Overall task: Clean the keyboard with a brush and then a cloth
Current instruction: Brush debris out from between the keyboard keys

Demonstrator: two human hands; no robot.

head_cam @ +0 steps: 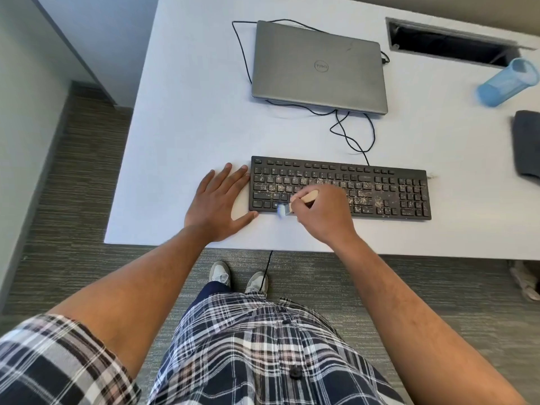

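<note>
Right hand grips wooden-handled brush, blurred bristles at front edge of crumb-dusted black keyboard. Left hand flat, fingers spread, touching keyboard's left end.

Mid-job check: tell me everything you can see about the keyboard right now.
The keyboard is a black, full-size wired model with a number pad, lying flat near the front edge of the white desk. Pale crumbs speckle its middle and right keys. Its thin black cable loops toward the closed laptop. The right hand holds a wooden-handled brush over its lower left keys; the left hand lies flat against its left end.
</note>
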